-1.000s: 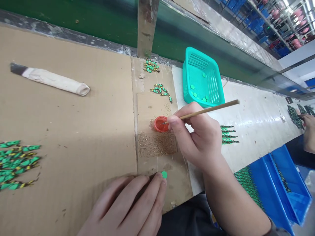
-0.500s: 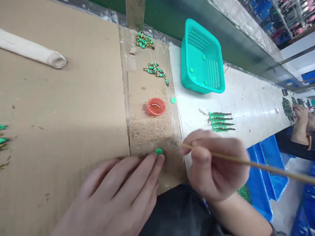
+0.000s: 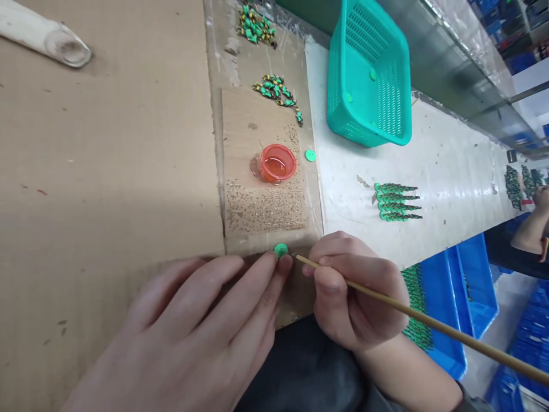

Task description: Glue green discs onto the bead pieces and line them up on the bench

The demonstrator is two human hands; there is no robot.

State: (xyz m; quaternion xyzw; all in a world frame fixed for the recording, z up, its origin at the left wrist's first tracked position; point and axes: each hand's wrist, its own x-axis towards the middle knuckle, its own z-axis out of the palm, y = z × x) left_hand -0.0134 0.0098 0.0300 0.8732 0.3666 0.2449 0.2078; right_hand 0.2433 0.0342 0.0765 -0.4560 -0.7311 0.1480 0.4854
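Between the fingertips of my left hand (image 3: 193,320) is a small round green disc (image 3: 281,250), much like a button, pinched at the table's near side. My right hand (image 3: 360,292) grips a thin wooden stick (image 3: 398,308) like a pencil. The stick's narrow end points left, close beside the disc; a fine dark tip seems to reach toward it, but contact is too small to tell. Beyond the hands, tiny brownish grains (image 3: 266,209) lie scattered on a board. A red cup (image 3: 278,163) with clear reddish liquid stands behind them.
Another green disc lies right of the cup. Green, black and yellow small pieces (image 3: 277,91) lie farther back. A teal basket (image 3: 369,74) holds a few discs. Rows of green-headed dark strips (image 3: 397,201) lie right. Blue bins (image 3: 446,309) stand below the edge; another person's arm (image 3: 532,226) is far right.
The stick's tip has come left, nearer the disc. My left hand keeps its pinch on the disc. The camera view has shifted, so the cup and basket appear higher.
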